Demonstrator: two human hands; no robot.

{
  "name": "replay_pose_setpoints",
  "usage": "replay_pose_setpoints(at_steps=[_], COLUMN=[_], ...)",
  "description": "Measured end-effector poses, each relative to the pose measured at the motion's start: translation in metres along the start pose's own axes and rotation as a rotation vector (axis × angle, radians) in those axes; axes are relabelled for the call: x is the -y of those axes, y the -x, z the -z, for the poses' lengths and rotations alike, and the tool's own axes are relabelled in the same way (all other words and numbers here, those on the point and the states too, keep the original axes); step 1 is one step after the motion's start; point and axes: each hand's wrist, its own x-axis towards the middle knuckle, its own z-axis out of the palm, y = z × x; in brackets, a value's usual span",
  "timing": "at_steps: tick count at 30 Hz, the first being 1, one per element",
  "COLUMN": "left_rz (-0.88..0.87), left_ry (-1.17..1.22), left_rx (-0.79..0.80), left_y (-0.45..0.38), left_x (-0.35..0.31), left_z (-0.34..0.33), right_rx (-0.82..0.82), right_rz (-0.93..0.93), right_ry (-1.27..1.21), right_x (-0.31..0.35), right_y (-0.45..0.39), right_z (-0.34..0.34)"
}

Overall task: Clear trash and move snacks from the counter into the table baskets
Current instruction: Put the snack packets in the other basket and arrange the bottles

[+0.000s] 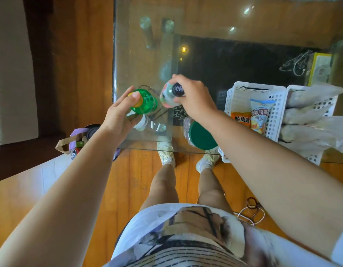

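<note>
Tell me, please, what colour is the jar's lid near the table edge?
Dark green lid, seen in the head view.

On the glass table two bottles stand side by side near the left edge, the left bottle just beside the right bottle. A lidded jar sits nearer the front edge, between them and two baskets at the right. A bag lies on the floor left of the table.

The right basket runs off the frame's edge, its bagged contents too blurred to identify.
</note>
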Motion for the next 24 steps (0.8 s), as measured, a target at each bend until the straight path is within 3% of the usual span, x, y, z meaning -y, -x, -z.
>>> replay_pose_setpoints(at_steps=[12,24], left_rz=[0.060,0.102], left_ry=[-0.241,-0.282], left_rx=[0.196,0.276], left_y=[-0.022,-0.026], left_x=[0.000,0.010], left_z=[-0.113,-0.126], right_rx=[-0.120,-0.110], right_rz=[-0.167,-0.137], right_ry=[0.021,0.001], right_x=[-0.086,-0.088], right_y=[0.044,0.054], right_z=[0.056,0.060])
